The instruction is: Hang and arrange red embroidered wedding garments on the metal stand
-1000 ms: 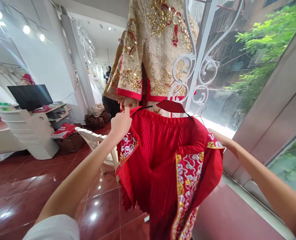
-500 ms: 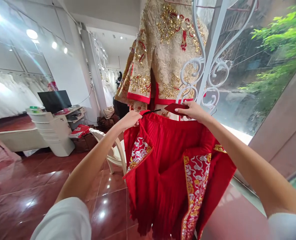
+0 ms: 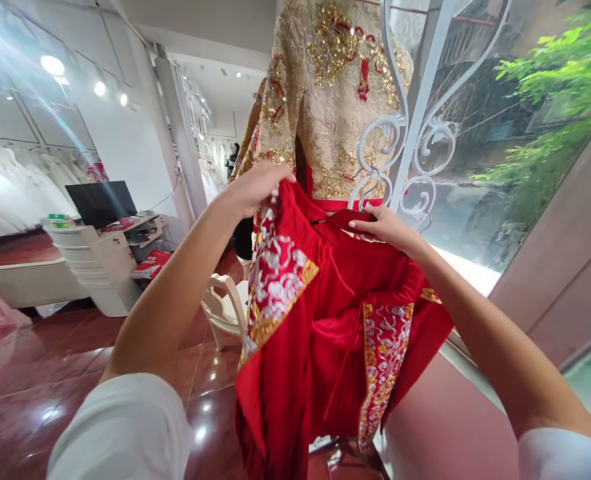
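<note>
Glossy red floor tiles (image 3: 200,393) shine below the hands I watch from afar. Nearest, the red skirt (image 3: 325,360) hangs beneath both, long axis running downward, waistband uppermost. I see the left hand (image 3: 256,189) gripping the waistband's corner, while the right hand (image 3: 381,227) pinches the red hanger (image 3: 339,217) between thumb and fingers. Since half a second ago, the left hand has risen, lifting that corner and turning its embroidered panel (image 3: 280,280) more toward me; the right stays on the hanger. Beyond the hands hangs a gold-beaded jacket (image 3: 330,127), with white scrollwork (image 3: 411,139) above the right hand.
</note>
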`<action>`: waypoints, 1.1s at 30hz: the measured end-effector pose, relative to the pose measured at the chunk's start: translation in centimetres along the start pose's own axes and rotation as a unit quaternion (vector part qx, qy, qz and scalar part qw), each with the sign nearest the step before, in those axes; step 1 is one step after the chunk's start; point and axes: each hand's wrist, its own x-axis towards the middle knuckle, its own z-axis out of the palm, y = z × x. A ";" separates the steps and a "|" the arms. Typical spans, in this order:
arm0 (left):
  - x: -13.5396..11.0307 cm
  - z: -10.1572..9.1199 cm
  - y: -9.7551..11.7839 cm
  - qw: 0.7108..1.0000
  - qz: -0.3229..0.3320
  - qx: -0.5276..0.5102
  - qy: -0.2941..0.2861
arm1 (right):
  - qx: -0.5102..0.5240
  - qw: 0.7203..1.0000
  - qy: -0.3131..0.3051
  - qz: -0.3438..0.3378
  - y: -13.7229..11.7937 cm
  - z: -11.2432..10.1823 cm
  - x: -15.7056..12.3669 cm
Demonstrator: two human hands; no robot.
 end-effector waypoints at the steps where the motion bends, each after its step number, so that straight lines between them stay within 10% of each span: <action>1: -1.0 0.2 0.1 0.997 -0.006 0.034 -0.074 | 0.000 1.000 0.002 -0.006 0.1 0.0 -0.1; 3: -2.5 1.1 -0.7 0.982 -0.014 0.092 -0.163 | -0.004 1.000 0.000 -0.020 0.3 0.0 -0.2; 7: -3.8 4.0 -4.4 0.977 0.102 0.185 -0.027 | -0.029 0.999 0.005 -0.021 0.5 0.2 -0.2; 15: -3.9 7.8 -8.5 0.983 0.171 0.044 -0.042 | -0.012 0.986 0.160 -0.032 3.4 -4.3 -3.3; 21: -2.5 7.2 -7.7 0.979 0.189 -0.035 -0.064 | 0.092 0.995 0.013 0.035 8.8 -6.0 -9.3; 33: -2.8 11.3 -9.9 0.944 0.069 -0.321 0.015 | -0.116 0.941 0.312 -0.061 6.3 -4.2 -7.0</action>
